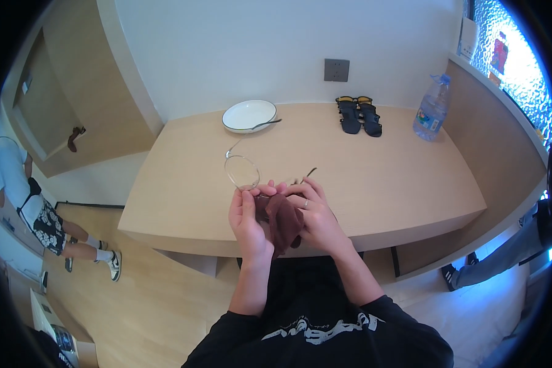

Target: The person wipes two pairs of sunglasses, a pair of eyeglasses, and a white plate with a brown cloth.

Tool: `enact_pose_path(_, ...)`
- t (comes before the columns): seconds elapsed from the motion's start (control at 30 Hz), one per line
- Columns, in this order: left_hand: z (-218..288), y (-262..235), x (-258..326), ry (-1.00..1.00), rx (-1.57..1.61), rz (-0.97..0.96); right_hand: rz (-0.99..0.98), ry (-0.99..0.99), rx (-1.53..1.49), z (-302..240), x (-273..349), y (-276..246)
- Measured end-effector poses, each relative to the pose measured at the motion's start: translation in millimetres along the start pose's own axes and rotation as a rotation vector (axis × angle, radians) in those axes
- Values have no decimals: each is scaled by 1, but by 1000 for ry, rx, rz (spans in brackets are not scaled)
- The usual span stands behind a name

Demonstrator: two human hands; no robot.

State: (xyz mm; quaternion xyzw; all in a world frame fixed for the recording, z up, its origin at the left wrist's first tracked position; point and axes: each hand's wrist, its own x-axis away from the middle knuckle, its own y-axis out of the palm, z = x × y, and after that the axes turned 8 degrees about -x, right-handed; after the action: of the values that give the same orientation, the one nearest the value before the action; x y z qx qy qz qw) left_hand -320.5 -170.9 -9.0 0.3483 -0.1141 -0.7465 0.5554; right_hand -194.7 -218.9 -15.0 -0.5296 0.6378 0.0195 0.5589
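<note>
A pair of eyeglasses (243, 156) with a thin, round metal frame is held over the table's near edge. My left hand (249, 219) is closed on the frame, its fingertips at the lower rim of the left lens. A dark red cloth (284, 222) wraps the other lens, which is hidden. My right hand (316, 216), with a ring on one finger, is closed round the cloth at that side. Beyond the right fingers one temple tip sticks out. Both forearms reach in from the lower edge.
On the table (196, 184) stand a white plate (249, 113) with a dark-handled utensil (268, 124), several dark sunglasses (351, 124) and a clear bottle (432, 107). A curved partition (503, 135) borders the right. People stand at far left (11, 168) and far right (503, 260).
</note>
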Motion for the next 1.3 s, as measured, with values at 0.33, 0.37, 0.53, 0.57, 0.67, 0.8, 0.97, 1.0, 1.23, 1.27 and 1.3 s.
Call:
enact_pose_path(0.33, 17, -6, 1, -71, 287, -137, -46, -38, 366, 17, 2, -34)
enact_pose_path(0.37, 14, -3, 1, -71, 326, -128, -47, -23, 389, 16, 4, -34)
enact_pose_path(0.53, 2, 7, 5, -135, 162, -75, -67, -85, 206, -3, 4, -18)
enact_pose_path(0.57, 6, 8, 5, -132, 161, -76, -73, -113, 187, -5, 3, -19)
enact_pose_path(0.67, 13, 4, 6, -100, 245, -132, -80, -122, 300, 13, 3, -40)
enact_pose_path(0.8, 21, 0, 8, -122, 198, -138, -79, -118, 376, 19, 0, -58)
enact_pose_path(0.97, 33, -20, 6, -7, 260, -68, -55, -14, 449, 47, 15, -90)
enact_pose_path(1.0, 38, -23, 5, 63, 334, -43, -29, 76, 429, 56, 20, -102)
enact_pose_path(1.23, 16, -6, -7, 105, -52, -144, 417, 626, -278, 52, 28, -107)
enact_pose_path(1.27, 7, -3, -10, 95, -89, -191, 422, 622, -274, 52, 28, -101)
enact_pose_path(1.3, 2, 1, -12, 103, -86, -194, 600, 678, -629, 53, 27, -92)
